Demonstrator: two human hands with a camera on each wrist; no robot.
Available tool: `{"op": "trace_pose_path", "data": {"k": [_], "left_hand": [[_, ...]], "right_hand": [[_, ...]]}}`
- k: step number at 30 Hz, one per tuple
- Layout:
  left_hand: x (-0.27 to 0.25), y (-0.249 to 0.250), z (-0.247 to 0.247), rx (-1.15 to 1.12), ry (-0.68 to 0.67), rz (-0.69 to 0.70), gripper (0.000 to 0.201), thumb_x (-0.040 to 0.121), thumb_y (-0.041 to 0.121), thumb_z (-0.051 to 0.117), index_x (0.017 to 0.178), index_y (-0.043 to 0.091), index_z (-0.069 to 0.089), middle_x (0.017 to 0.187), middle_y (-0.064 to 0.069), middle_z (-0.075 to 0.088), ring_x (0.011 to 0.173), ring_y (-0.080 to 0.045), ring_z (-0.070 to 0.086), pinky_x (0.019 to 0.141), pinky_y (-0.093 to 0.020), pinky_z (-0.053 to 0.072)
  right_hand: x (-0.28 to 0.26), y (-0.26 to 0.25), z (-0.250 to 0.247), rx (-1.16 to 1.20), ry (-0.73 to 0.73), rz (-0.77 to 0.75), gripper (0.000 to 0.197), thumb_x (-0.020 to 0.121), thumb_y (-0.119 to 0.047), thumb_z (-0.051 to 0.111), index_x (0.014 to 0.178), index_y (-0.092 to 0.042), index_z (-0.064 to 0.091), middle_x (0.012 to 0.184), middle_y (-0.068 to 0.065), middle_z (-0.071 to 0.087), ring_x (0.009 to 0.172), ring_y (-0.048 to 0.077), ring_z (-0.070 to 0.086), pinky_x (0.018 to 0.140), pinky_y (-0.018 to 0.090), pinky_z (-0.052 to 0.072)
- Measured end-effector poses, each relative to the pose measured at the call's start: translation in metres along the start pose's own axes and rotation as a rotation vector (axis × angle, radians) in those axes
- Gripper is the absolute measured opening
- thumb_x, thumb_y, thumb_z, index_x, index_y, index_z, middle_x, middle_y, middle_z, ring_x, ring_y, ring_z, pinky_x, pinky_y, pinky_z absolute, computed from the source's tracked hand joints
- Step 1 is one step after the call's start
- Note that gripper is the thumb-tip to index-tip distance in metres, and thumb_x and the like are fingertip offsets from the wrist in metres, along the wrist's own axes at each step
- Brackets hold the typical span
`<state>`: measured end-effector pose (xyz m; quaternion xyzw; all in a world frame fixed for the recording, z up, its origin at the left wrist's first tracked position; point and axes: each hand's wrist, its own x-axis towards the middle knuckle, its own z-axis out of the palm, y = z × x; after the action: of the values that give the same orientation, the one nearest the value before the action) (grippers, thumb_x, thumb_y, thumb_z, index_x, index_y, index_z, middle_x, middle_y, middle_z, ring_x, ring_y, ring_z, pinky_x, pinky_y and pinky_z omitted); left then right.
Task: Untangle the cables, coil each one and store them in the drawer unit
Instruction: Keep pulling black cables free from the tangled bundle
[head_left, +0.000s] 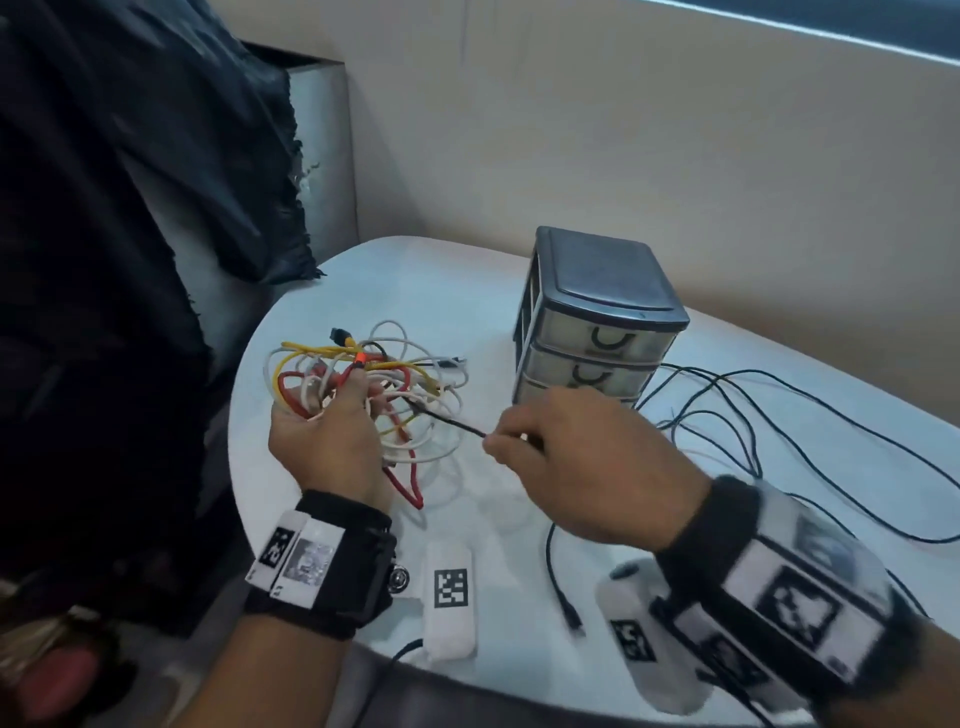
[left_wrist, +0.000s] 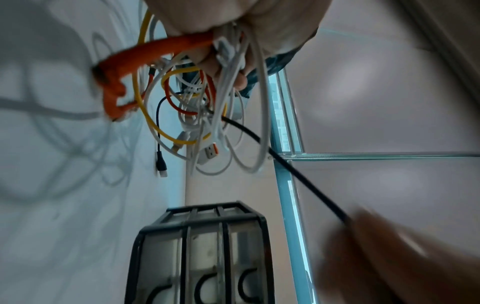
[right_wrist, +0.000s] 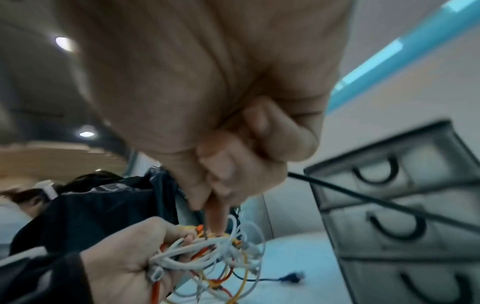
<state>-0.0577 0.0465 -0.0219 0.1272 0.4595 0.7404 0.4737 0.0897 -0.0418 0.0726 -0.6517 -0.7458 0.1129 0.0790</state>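
Stretching in a taut straight line from the knot of tangled white, yellow, orange-red and black cables down and to the right, a thin black cable ends in the pinch of the right hand, whose fingers are curled round it. Beyond that hand its slack lies in loose loops on the pale round tabletop, to the right of the drawer unit. The left hand clenches the tangle, holding it up above the table near its left edge. In the left wrist view a white plug with an orange tongue hangs from the bundle. Just behind the right hand stands the small dark-framed drawer unit with three translucent drawers, all closed, each with a black curved handle. Square black-and-white coded markers show on both wristbands; no writing is legible.
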Motion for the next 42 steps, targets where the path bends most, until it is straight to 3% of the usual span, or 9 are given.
{"op": "trace_pose_path", "data": {"k": [6, 14, 18, 21, 25, 29, 34, 39, 42], "left_hand": [[0.028, 0.012, -0.011, -0.025, 0.137, 0.044, 0.025, 0.083, -0.007, 0.067, 0.107, -0.003, 0.066, 0.088, -0.010, 0.069, 0.057, -0.012, 0.064, 0.053, -0.022, 0.052], [0.019, 0.010, -0.004, -0.048, 0.128, 0.039, 0.026, 0.082, -0.008, 0.068, 0.108, -0.007, 0.064, 0.081, -0.009, 0.067, 0.052, -0.013, 0.063, 0.051, -0.023, 0.053], [-0.008, -0.004, 0.008, -0.046, 0.034, 0.007, 0.024, 0.080, -0.008, 0.071, 0.100, 0.002, 0.061, 0.078, -0.008, 0.063, 0.054, -0.012, 0.062, 0.054, -0.023, 0.053], [-0.028, -0.013, 0.015, -0.046, -0.039, -0.019, 0.028, 0.081, -0.012, 0.069, 0.090, 0.012, 0.057, 0.076, -0.006, 0.061, 0.055, -0.009, 0.061, 0.054, -0.022, 0.052], [-0.042, -0.017, 0.021, -0.077, -0.067, -0.114, 0.020, 0.083, -0.009, 0.070, 0.092, 0.007, 0.063, 0.075, -0.004, 0.066, 0.055, -0.010, 0.064, 0.052, -0.020, 0.052], [-0.046, -0.018, 0.021, -0.062, -0.083, -0.120, 0.020, 0.083, -0.006, 0.071, 0.099, 0.004, 0.063, 0.076, -0.010, 0.066, 0.057, -0.014, 0.064, 0.055, -0.024, 0.053], [-0.042, -0.016, 0.017, -0.035, -0.068, -0.101, 0.019, 0.084, -0.008, 0.070, 0.086, 0.010, 0.063, 0.062, 0.003, 0.067, 0.054, -0.009, 0.065, 0.052, -0.020, 0.052], [-0.030, -0.012, 0.015, -0.063, 0.022, -0.119, 0.018, 0.084, -0.010, 0.068, 0.089, 0.007, 0.063, 0.068, -0.002, 0.066, 0.048, -0.008, 0.062, 0.047, -0.019, 0.050], [-0.016, -0.005, 0.009, -0.088, 0.062, -0.076, 0.022, 0.076, -0.009, 0.071, 0.092, 0.006, 0.068, 0.079, -0.006, 0.069, 0.059, -0.015, 0.067, 0.059, -0.029, 0.059]], "right_hand": [[-0.057, 0.054, -0.066, 0.114, -0.276, -0.083, 0.033, 0.091, -0.052, 0.053, 0.067, -0.033, 0.063, 0.061, -0.006, 0.053, 0.055, 0.006, 0.047, 0.058, 0.028, 0.041], [-0.080, 0.204, -0.110, 0.197, -0.074, 0.398, 0.047, 0.068, -0.072, 0.075, 0.072, -0.025, 0.078, 0.056, 0.017, 0.064, 0.044, 0.030, 0.061, 0.046, 0.044, 0.050], [-0.056, 0.178, -0.103, 0.185, 0.094, 0.439, 0.016, 0.089, -0.030, 0.072, 0.075, -0.035, 0.077, 0.079, 0.005, 0.075, 0.041, 0.020, 0.059, 0.054, 0.024, 0.043], [-0.043, 0.129, -0.076, 0.017, -0.217, 0.496, 0.051, 0.082, -0.060, 0.067, 0.130, -0.052, 0.051, 0.121, -0.015, 0.064, 0.072, 0.004, 0.065, 0.072, 0.023, 0.048], [-0.015, 0.058, -0.022, 0.125, -0.104, 0.190, 0.072, 0.080, -0.082, 0.040, 0.142, -0.046, 0.042, 0.142, -0.025, 0.048, 0.122, 0.005, 0.052, 0.110, 0.031, 0.037], [0.009, 0.021, 0.028, 0.212, -0.177, 0.221, 0.067, 0.087, -0.078, 0.034, 0.136, -0.034, 0.042, 0.133, -0.004, 0.060, 0.116, 0.022, 0.060, 0.099, 0.044, 0.047], [0.005, 0.013, 0.042, 0.578, -0.211, 0.404, 0.040, 0.091, -0.048, 0.062, 0.116, -0.028, 0.039, 0.086, 0.000, 0.073, 0.062, 0.013, 0.066, 0.056, 0.027, 0.050], [-0.024, 0.010, 0.012, 0.119, 0.099, 0.037, 0.016, 0.096, -0.038, 0.056, 0.100, -0.030, 0.070, 0.070, -0.012, 0.060, 0.069, 0.009, 0.055, 0.072, 0.030, 0.047], [-0.051, 0.009, -0.014, 0.213, -0.128, -0.104, 0.015, 0.093, -0.038, 0.063, 0.102, -0.037, 0.075, 0.085, -0.016, 0.074, 0.074, 0.003, 0.064, 0.074, 0.024, 0.051]]}}
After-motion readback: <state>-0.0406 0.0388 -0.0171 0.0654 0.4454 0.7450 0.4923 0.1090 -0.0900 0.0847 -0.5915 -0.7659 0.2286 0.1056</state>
